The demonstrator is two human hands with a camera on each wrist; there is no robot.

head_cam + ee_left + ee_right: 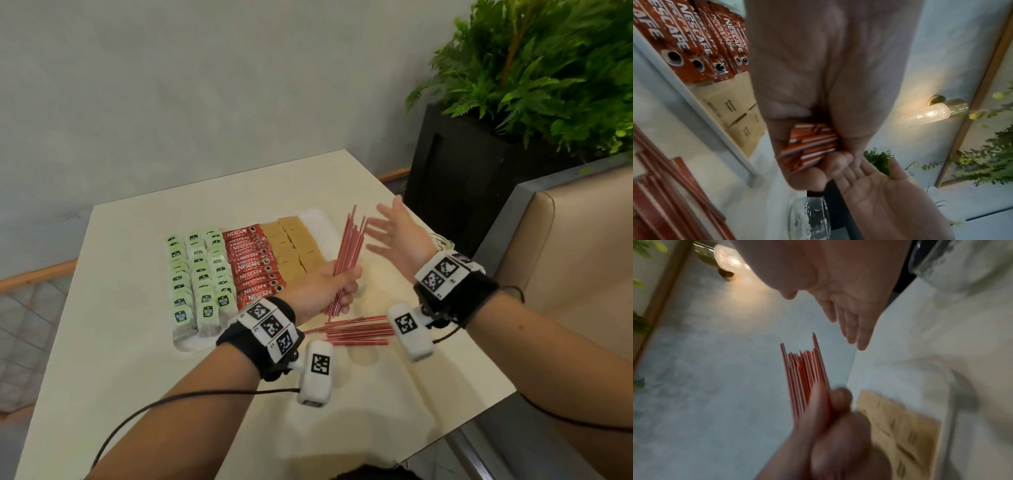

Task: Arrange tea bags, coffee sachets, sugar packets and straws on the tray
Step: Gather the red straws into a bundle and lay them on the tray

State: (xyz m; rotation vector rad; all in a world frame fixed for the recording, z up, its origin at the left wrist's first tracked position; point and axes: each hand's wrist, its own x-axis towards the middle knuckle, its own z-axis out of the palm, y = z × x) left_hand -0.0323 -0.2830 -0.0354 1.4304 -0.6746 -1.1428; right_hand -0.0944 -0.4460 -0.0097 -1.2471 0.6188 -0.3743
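Here my left hand (pixel 322 287) grips a fanned bundle of thin red paper straws (pixel 349 250) at frame centre, tips pointing up. My right hand (pixel 394 236), fingers spread flat, hovers just right of the tips, perhaps not touching. More loose red straws (pixel 356 330) lie on the cream table (pixel 137 377) below. Green tea bags (pixel 198 281), red coffee sachets (pixel 253 263) and brown sugar packets (pixel 291 246) fill the white tray (pixel 318 216) left of centre.

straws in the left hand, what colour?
Red straws, with thin pale stripes; the head view shows them best.
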